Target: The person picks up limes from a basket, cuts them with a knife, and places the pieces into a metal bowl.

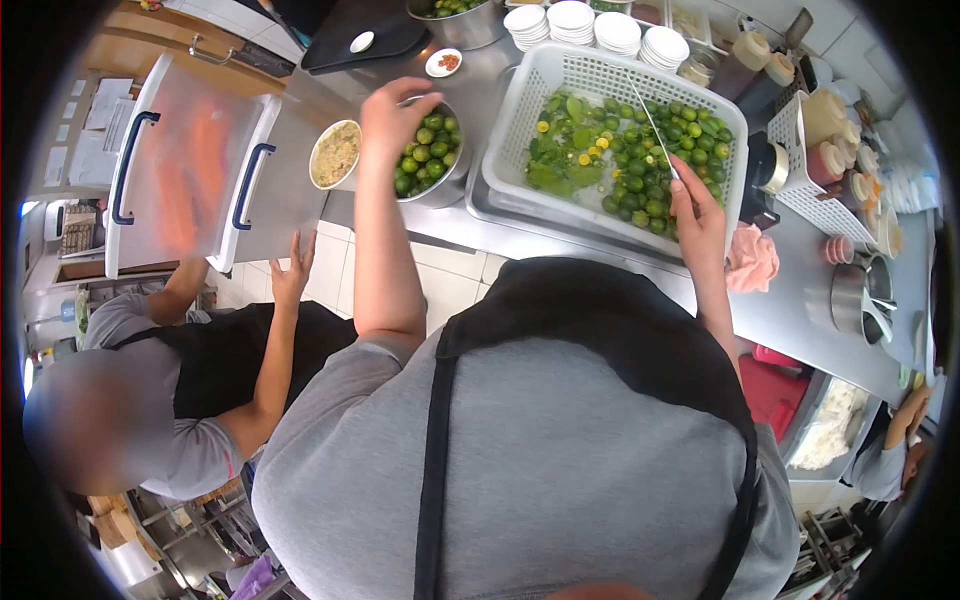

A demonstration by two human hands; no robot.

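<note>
My left hand (pixel 392 118) reaches over a metal bowl (pixel 452 180) full of small green limes (pixel 428 152), fingers curled down over them; whether it grips one is hidden. My right hand (pixel 698 215) holds a thin knife (pixel 657 135) whose blade points up over a white plastic basket (pixel 520 125). The basket holds many green limes (pixel 650 165), cut halves and leaves. I wear a grey shirt and a black apron (pixel 590 330).
A small bowl of pale chopped food (pixel 335 153) stands left of the metal bowl. Stacked white saucers (pixel 590 25) sit behind the basket, bottles and pots (pixel 850 290) on the right. Another person's hand (pixel 292 270) touches a clear lidded box (pixel 190 175) at left.
</note>
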